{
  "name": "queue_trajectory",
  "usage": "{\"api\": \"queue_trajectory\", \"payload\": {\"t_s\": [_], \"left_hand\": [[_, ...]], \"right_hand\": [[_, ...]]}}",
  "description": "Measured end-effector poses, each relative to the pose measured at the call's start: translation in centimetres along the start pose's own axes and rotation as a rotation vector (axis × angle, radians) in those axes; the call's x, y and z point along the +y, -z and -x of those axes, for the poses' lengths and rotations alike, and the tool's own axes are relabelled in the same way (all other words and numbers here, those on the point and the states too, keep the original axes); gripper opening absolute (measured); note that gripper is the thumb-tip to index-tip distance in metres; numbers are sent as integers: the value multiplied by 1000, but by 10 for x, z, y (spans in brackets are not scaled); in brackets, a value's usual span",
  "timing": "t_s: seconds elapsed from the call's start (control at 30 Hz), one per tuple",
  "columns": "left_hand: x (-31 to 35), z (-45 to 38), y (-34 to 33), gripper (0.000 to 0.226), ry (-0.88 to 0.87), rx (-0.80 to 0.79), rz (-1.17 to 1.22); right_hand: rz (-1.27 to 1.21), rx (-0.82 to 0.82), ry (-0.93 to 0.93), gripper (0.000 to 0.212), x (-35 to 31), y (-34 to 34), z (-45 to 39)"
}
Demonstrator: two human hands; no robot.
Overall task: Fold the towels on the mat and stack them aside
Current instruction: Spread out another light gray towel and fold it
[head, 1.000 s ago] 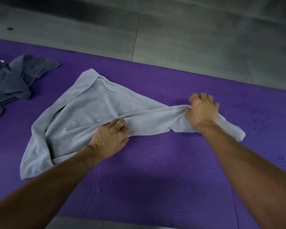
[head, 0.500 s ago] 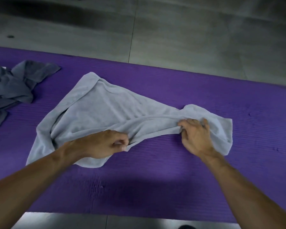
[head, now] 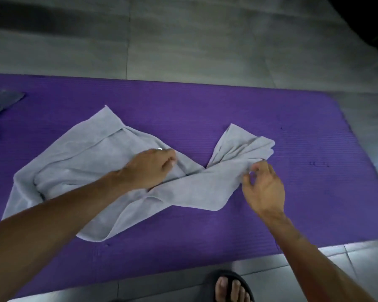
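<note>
This looks like an indoor floor space, likely in a home, though the view does not settle which room. The ground is a grey tiled floor (head: 205,51) with large, smooth tiles and thin grout lines, dimly lit. A purple ribbed exercise mat (head: 292,149) lies spread flat on it as the work surface, with a light grey towel (head: 85,153) and a darker grey cloth (head: 0,101) lying on it. At the mat's near edge, a bare foot in a black slide sandal (head: 231,286) stands on the tiles.
</note>
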State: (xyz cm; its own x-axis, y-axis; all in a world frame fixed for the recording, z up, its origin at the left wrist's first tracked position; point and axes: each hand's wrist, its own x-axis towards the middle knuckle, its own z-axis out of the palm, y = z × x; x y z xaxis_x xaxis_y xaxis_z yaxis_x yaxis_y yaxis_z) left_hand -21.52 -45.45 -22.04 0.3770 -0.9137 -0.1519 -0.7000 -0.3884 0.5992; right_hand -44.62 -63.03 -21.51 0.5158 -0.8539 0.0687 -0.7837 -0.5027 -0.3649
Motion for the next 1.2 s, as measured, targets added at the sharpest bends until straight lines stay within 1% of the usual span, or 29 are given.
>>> {"api": "queue_trajectory", "payload": {"t_s": [0.03,0.07,0.1,0.13,0.2,0.27,0.33,0.4,0.43,0.5,0.57,0.63,0.67,0.7,0.8,0.83,0.9,0.97,1.03,1.07,1.13,1.2], "left_hand": [[4,-17,-8,18,-41,39,-59],[10,-32,-15,25,-67,33,-125],[14,-45,-23,30,-81,-26,-210],[17,-57,-31,30,-113,-100,-319],[22,-66,-45,26,-224,-187,-529],[26,-62,-53,21,-311,-180,-596],[31,-55,-57,18,-337,-196,-637],[35,-51,-58,22,-299,-197,-693],[36,-52,-57,22,-256,-162,-704],[34,-59,-47,18,-127,-34,-640],[24,-65,-30,16,-23,106,-581],[9,-66,-14,17,33,182,-576],[3,-64,-9,17,57,179,-594],[-2,-62,-6,18,75,142,-625],[-8,-56,-9,21,72,1,-717],[-8,-56,-10,24,37,-23,-687],[-3,-59,-10,29,-49,-75,-595],[6,-64,-11,29,-126,-153,-558],[14,-73,-9,33,-178,-179,-553],[18,-79,-6,39,-192,-184,-567],[24,-94,-2,48,-214,-183,-628],[35,-109,-5,44,-191,-194,-617]], "right_hand": [[-21,-107,-206,25,8,-3,5],[-66,-227,-391,35,14,-7,10],[-143,-327,-516,41,17,-12,12],[-234,-412,-584,43,16,-17,14],[-384,-491,-613,42,7,-24,16],[-523,-508,-623,38,-5,-28,16],[-661,-527,-641,32,-17,-30,15],[-692,-472,-607,31,-21,-32,13],[-649,-399,-566,33,-20,-31,11],[-513,-235,-463,35,-10,-20,9],[-356,-86,-368,33,12,-2,9],[-189,2,-346,35,38,17,18],[-117,9,-377,35,51,23,26],[-57,-13,-417,33,63,24,36],[118,-252,-487,23,78,16,68],[166,-279,-476,21,75,18,72],[210,-212,-445,21,63,29,60],[176,-134,-417,23,48,39,30],[112,-81,-353,23,36,45,-9],[107,-92,-294,25,33,46,-30],[172,-189,-165,34,34,46,-65],[230,-244,-126,43,43,44,-92]]}}
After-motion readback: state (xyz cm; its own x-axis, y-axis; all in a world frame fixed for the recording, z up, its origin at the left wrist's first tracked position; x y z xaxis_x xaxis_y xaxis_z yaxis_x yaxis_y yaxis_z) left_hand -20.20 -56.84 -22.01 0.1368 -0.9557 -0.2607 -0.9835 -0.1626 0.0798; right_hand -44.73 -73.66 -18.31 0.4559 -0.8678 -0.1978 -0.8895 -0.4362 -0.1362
